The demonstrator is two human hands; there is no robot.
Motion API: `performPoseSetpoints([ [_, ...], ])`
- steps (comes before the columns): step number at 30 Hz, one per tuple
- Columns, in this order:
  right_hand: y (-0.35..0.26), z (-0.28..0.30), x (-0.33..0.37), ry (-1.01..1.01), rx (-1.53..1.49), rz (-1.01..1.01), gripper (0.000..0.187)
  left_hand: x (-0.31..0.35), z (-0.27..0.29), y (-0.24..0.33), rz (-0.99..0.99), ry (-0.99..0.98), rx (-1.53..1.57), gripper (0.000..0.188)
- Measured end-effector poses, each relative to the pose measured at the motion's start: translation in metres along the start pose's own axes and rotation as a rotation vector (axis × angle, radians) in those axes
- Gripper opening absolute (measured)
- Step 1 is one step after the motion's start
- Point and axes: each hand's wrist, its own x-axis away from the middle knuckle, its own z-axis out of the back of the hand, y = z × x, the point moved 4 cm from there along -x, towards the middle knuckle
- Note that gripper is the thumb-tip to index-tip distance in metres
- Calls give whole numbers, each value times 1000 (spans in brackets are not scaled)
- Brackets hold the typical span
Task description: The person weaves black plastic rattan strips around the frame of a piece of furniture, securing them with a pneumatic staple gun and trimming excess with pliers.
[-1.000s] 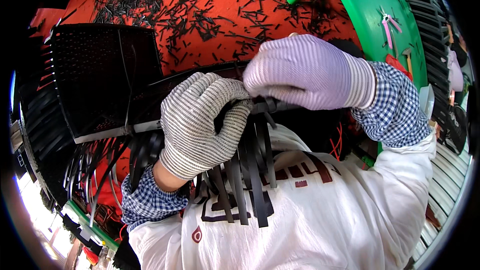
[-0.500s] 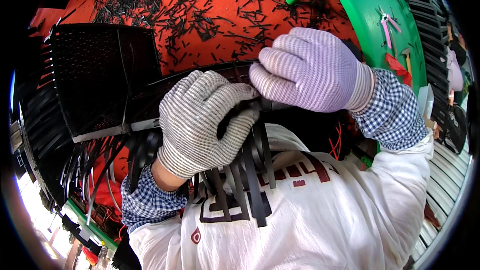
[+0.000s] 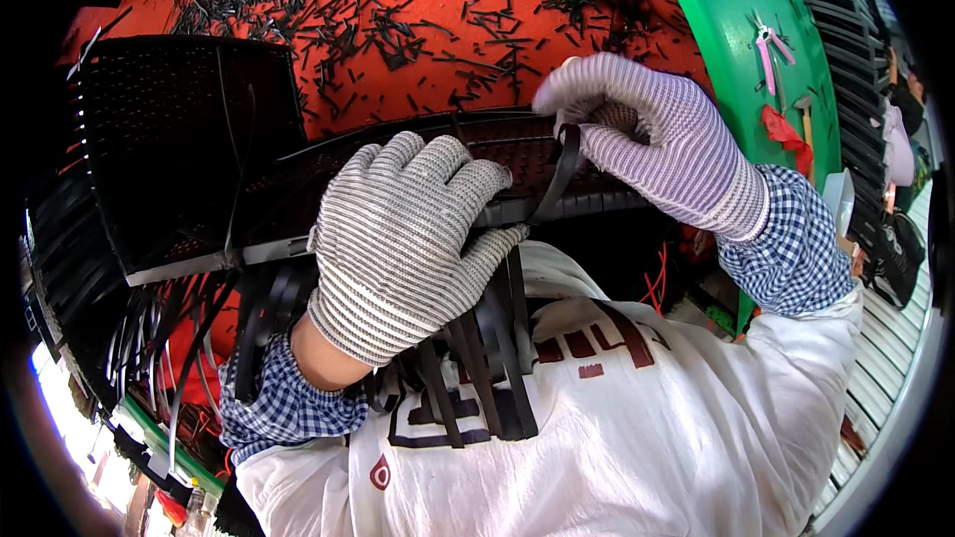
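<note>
A black woven plastic piece (image 3: 189, 129) with a pale lower rim lies across my lap, one perforated-looking panel raised at the left. My left hand (image 3: 398, 239), in a grey-and-white striped glove, is closed over its near edge, fingers on top and thumb below. To the right, my right hand (image 3: 662, 144), in a purple striped glove, pinches a flat black plastic strip (image 3: 562, 174) that loops up from that edge. Several loose black strips (image 3: 482, 378) hang from under my left hand over the white shirt. Exactly where the looped strip enters the weave is hidden.
Short black offcuts (image 3: 398, 30) are scattered over the red surface (image 3: 468, 80) beyond the piece. At the right, a green plastic stool-like seat (image 3: 721, 0) bears pink-handled pliers (image 3: 766, 60), a red cloth (image 3: 786, 137) and a wooden-handled hammer (image 3: 807, 129).
My right hand has moved slightly right and turned, drawing the black strip up into a visible loop. My left hand stays on the edge, its fingers spread a little more.
</note>
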Motion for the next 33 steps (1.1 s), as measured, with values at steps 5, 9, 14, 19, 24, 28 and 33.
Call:
performPoseSetpoints([
  [5, 2, -5, 1, -118, -20, -112, 27, 0, -3, 0, -2, -12, -9, 36],
  [9, 6, -6, -1, -146, -155, -215, 26, 2, -1, 1, 4, -27, -1, 36],
  [14, 14, -11, -8, -193, -286, -268, 19, 1, 0, 0, 8, -23, -16, 37],
  [19, 19, -10, -13, -228, -224, -236, 18, 3, 1, 0, 22, -14, -15, 38],
  [24, 24, -7, -11, -255, -304, -270, 16, 2, -4, -1, 10, -9, 4, 38],
  [28, 14, -9, -11, -322, -271, -257, 14, 9, 4, 4, 37, 11, -22, 37],
  [33, 31, -6, -6, -302, -293, -226, 14, 2, -6, 4, 10, 25, 39, 29],
])
